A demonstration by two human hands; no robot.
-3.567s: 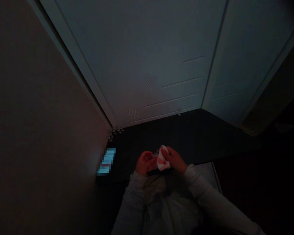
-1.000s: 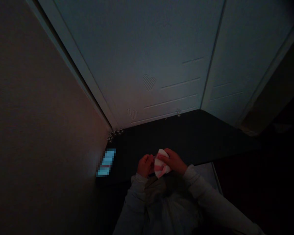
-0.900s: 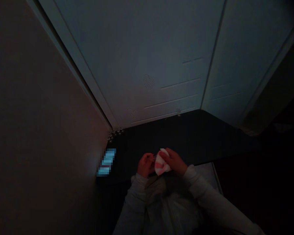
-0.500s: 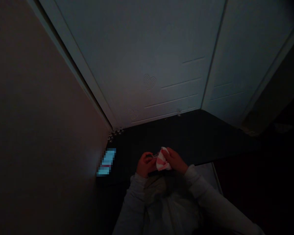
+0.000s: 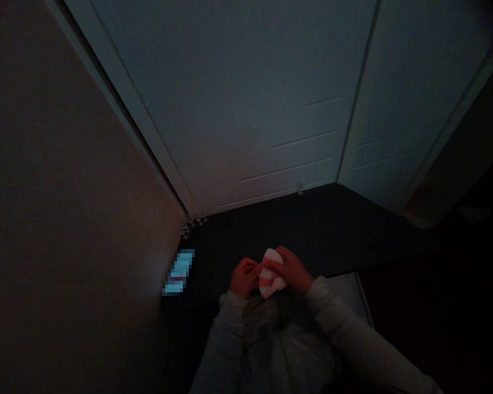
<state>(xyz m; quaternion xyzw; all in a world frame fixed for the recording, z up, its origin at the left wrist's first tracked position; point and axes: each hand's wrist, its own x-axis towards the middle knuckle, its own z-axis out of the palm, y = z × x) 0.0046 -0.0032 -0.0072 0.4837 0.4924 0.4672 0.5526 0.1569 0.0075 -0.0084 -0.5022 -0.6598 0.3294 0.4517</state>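
Striped cloth (image 5: 269, 282) is grasped by the right hand (image 5: 292, 269) near the desk's (image 5: 332, 235) front edge. The left hand (image 5: 242, 279) is curled, its hold unclear.

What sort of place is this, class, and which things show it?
Probably a dimly lit room in a home: a dark table stands against a pale panel decorated with hearts.

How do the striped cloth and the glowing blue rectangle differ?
The striped cloth is white and pink; the glowing rectangle is mostly blue. The cloth is bunched; the rectangle is pixelated but looks flat. The right hand holds the cloth; the rectangle is untouched. Both outshine the dark table.
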